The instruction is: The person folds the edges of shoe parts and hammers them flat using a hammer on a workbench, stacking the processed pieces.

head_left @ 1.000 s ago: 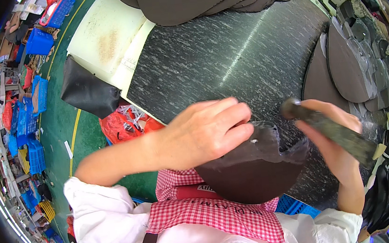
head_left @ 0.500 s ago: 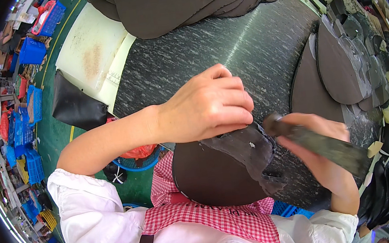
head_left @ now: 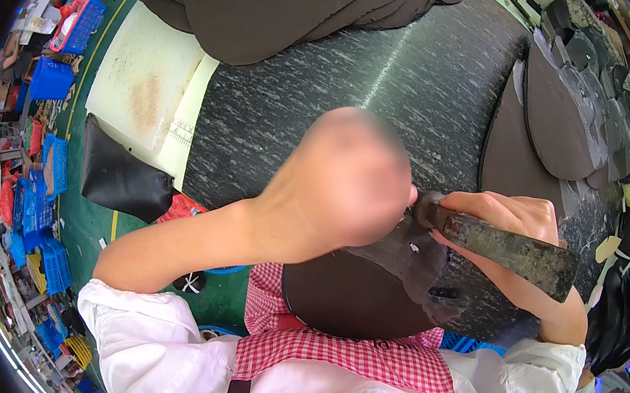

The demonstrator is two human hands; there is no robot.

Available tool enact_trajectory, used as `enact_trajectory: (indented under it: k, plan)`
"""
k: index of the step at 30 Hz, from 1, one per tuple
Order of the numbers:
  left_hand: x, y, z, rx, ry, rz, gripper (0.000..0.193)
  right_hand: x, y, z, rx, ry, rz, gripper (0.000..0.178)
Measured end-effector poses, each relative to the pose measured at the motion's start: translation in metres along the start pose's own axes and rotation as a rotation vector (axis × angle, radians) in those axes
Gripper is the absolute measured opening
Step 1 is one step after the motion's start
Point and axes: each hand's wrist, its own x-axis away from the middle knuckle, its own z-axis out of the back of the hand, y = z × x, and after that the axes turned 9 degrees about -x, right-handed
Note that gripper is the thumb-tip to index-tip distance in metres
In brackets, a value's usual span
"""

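Observation:
A steel hammer (head_left: pixel 516 244) is in my right hand (head_left: pixel 505 211), which is wrapped round it. Its round face is beside my left fingertips and its broad flat end slants toward the lower right; the handle is mostly hidden. My left hand (head_left: pixel 352 181) is over the top edge of a dark brown rounded sheet piece (head_left: pixel 356 292). A blur covers its fingers, so their grip does not show. The piece lies at the table's near edge, against my checked apron (head_left: pixel 323 349). A grey, ragged layer (head_left: pixel 403 264) covers its right part.
The table (head_left: pixel 274 101) has a dark streaked top. Brown pieces are stacked at its far side (head_left: pixel 265 10) and at the right (head_left: pixel 556 117). A white board (head_left: pixel 134 85) and a black pouch-like piece (head_left: pixel 124 170) are on the left. Blue baskets (head_left: pixel 53 262) stand farther left.
My left hand has shifted slightly down over the piece's edge. The hammer has swung a little left and down, its round face now closer to my left fingertips.

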Motion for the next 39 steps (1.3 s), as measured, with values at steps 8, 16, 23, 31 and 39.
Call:
enact_trajectory:
  k: [8, 16, 23, 31, 39]
  plan:
    - [0.01, 0.013, -0.008, 0.066, 0.064, 0.166, 0.026, -0.002, 0.005, 0.0, -0.061, 0.011, 0.001, 0.044]
    - [0.007, 0.034, 0.0, -0.434, -0.068, -0.142, 0.025, -0.015, -0.001, 0.006, -0.055, -0.058, 0.001, 0.043]
    - [0.014, 0.027, 0.001, -0.013, 0.089, 0.327, 0.03, -0.007, -0.001, 0.001, -0.048, -0.046, -0.011, 0.043]
    - [0.012, 0.045, 0.001, -0.272, -0.026, 0.084, 0.029, -0.01, 0.001, 0.0, -0.075, -0.02, -0.01, 0.044]
    - [0.027, 0.021, 0.003, 0.067, 0.079, 0.161, 0.023, -0.021, -0.01, 0.005, -0.004, 0.045, 0.0, 0.036]
